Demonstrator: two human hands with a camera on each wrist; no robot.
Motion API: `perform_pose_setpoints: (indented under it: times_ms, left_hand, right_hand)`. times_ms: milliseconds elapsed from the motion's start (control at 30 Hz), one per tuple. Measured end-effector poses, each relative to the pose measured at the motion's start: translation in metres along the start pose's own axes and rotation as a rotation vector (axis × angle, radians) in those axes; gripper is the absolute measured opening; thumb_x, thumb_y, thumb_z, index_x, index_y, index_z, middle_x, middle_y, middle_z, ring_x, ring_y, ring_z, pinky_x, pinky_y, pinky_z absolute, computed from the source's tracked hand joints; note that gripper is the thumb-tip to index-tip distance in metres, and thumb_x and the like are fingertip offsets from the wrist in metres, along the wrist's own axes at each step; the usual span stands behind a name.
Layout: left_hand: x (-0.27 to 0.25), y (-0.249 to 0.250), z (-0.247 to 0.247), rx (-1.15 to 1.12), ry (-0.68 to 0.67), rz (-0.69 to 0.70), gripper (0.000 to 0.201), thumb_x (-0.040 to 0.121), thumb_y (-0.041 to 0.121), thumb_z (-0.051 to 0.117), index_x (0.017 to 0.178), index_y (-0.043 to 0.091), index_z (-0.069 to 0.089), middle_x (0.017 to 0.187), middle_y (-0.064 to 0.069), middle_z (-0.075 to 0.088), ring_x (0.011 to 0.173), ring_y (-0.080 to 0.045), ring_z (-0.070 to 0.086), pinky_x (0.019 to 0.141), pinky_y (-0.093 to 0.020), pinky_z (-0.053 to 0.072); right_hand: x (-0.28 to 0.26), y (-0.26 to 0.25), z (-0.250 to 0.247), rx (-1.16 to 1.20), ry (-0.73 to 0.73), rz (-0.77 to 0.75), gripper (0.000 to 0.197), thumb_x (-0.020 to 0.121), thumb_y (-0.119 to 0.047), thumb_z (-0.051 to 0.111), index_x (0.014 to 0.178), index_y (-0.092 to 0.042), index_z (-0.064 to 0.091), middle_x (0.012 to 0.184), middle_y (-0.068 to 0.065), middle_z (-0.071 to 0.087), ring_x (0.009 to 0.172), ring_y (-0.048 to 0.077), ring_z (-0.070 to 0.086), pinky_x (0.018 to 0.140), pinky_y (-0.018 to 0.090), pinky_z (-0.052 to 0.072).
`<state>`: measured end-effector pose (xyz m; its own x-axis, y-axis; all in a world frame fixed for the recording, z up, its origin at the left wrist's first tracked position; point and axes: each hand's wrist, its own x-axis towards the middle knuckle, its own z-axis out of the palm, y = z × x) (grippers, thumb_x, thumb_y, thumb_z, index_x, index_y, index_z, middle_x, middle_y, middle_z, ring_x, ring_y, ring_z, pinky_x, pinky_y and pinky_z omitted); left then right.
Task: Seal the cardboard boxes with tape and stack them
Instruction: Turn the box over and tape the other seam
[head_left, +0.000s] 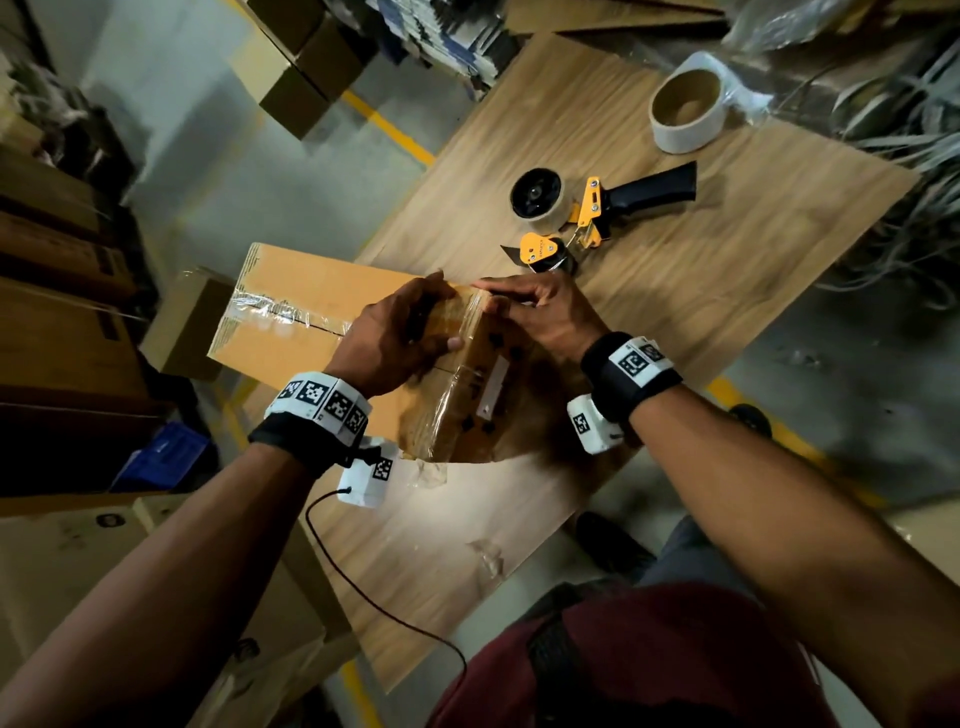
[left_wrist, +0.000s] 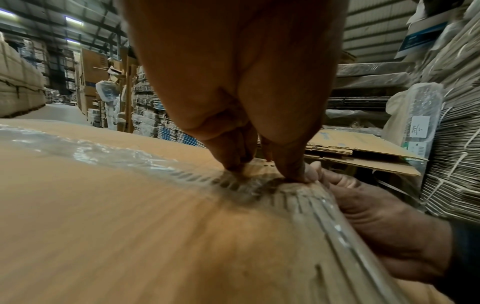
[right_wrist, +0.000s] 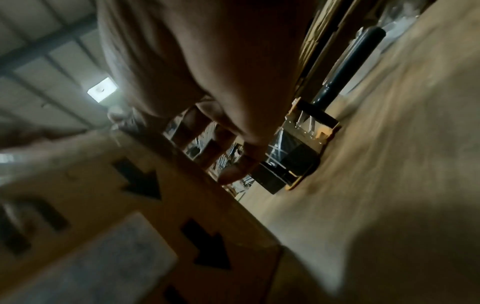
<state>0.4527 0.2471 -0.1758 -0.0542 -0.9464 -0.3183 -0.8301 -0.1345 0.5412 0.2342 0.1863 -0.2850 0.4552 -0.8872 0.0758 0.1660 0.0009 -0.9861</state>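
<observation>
Cardboard box (head_left: 291, 312), top seam taped; both hands working the tape end over its near edge.

Head view: box sits at the left edge of the wooden table (head_left: 727, 322), overhanging it. Left hand (head_left: 395, 338) lies on the box top, fingers bent down onto the clear tape (head_left: 275, 312); right hand (head_left: 540, 312) pinches at the same edge. Tape dispenser (head_left: 587, 208) and a spare roll (head_left: 685, 111) lie toward the far right corner (neither touched). Left wrist view: left fingertips (left_wrist: 236, 164) press the tape onto the top; the right hand cups the side. Judgement: rub firmly from seam outward, then down the side face, to leave no bubbles. Right wrist view: blurred and dark; printed arrows (right_wrist: 205, 244) on the box side are legible, but the right thumb's contact is not.
</observation>
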Motion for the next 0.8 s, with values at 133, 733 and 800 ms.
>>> perform_pose_setpoints:
  times_ms: [133, 733, 800]
  left_hand:
    - [-0.004, 0.003, 0.000, 0.055, 0.011, 0.019, 0.064, 0.081, 0.061, 0.079, 0.137, 0.036, 0.059, 0.155, 0.019, 0.050, 0.131, -0.011, 0.060, 0.112, -0.040, 0.049]
    - [-0.126, -0.022, 0.015, 0.123, 0.206, 0.103, 0.058, 0.083, 0.040, 0.085, 0.135, 0.021, 0.070, 0.149, 0.010, 0.055, 0.118, 0.007, 0.056, 0.085, 0.003, 0.040]
    - [-0.141, -0.030, 0.027, 0.031, 0.417, 0.040, 0.041, 0.084, 0.037, 0.085, 0.121, 0.023, 0.077, 0.127, 0.011, 0.071, 0.101, 0.002, 0.068, 0.080, -0.009, 0.053]
  right_hand:
    - [0.004, 0.010, -0.005, -0.121, -0.054, -0.022, 0.034, 0.094, -0.022, 0.076, 0.127, -0.015, 0.072, 0.126, 0.005, 0.073, 0.116, 0.008, 0.069, 0.100, 0.032, 0.057]
    - [-0.021, 0.011, 0.031, -1.055, -0.248, -0.559, 0.069, 0.093, -0.068, 0.050, 0.155, -0.039, 0.042, 0.172, 0.010, 0.017, 0.159, 0.033, 0.010, 0.120, 0.060, 0.021]
    - [-0.024, 0.010, 0.025, -1.180, -0.246, -0.529, 0.102, 0.075, -0.056, 0.080, 0.161, -0.038, 0.028, 0.172, 0.013, 0.008, 0.159, 0.033, 0.004, 0.120, 0.065, 0.018]
